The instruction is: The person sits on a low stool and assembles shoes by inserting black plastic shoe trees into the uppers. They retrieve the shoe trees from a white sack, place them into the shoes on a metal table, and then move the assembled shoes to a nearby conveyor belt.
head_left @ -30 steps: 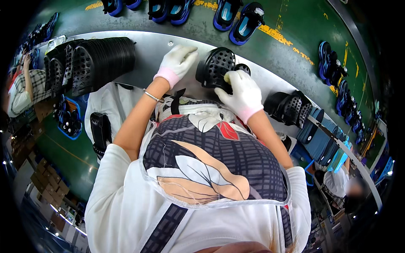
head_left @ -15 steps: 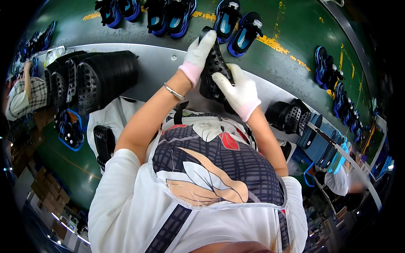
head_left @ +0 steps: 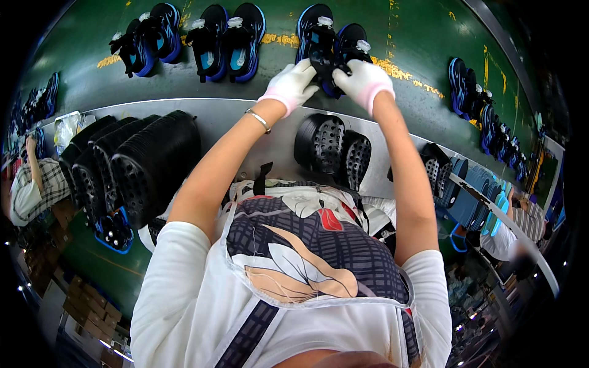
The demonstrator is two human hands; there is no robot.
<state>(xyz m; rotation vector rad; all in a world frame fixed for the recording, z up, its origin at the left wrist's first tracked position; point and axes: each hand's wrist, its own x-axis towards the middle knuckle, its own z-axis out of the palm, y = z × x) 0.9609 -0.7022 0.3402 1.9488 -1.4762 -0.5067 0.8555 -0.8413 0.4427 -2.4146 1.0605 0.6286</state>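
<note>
Both arms are stretched out over the grey metal ledge (head_left: 233, 119) toward the green conveyor belt (head_left: 399, 37), where the two gloved hands meet on a pair of black and blue shoes (head_left: 328, 37). The left hand (head_left: 289, 86) has its fingers curled around a black part at the heel end of the pair, and the right hand (head_left: 363, 78) closes on the same spot from the other side, fingers bent and pressed together against it; whether the black piece between them is a separate sole or part of the shoe cannot be told. The work in hand looks like setting or pressing a piece onto the shoes as they lie on the belt. The next move probably calls for a firm, even push from both hands and then a clean release, without knocking the pair askew. Nearer the body, two perforated black soles (head_left: 334, 150) stand on the ledge, a long stack of black soles (head_left: 132, 162) lies to the left, and other shoe pairs (head_left: 227, 40) rest on the belt.
</note>
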